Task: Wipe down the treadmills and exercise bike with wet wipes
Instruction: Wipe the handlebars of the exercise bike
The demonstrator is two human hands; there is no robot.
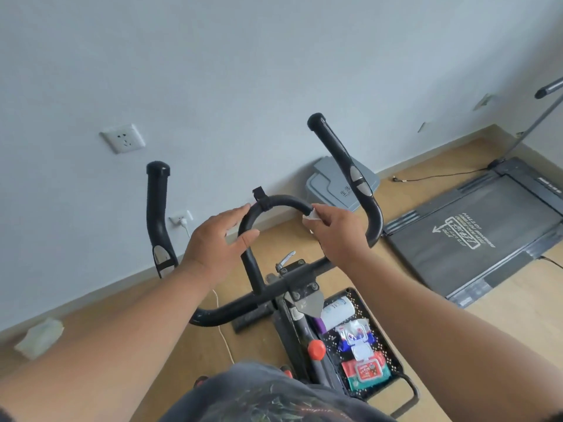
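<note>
Wipe packs (pixel 367 371) lie nearest us in a black tray (pixel 409 388) on the floor, just right of the exercise bike's frame (pixel 292 306). Above, we see the left hand (pixel 213 248) curled around the looped handlebar (pixel 275 202). The right hand (pixel 338 233) pinches a white wet wipe (pixel 310 215) against the loop's right side. Farther right, a treadmill (pixel 469 236) lies flat near the wall (pixel 243 71).
</note>
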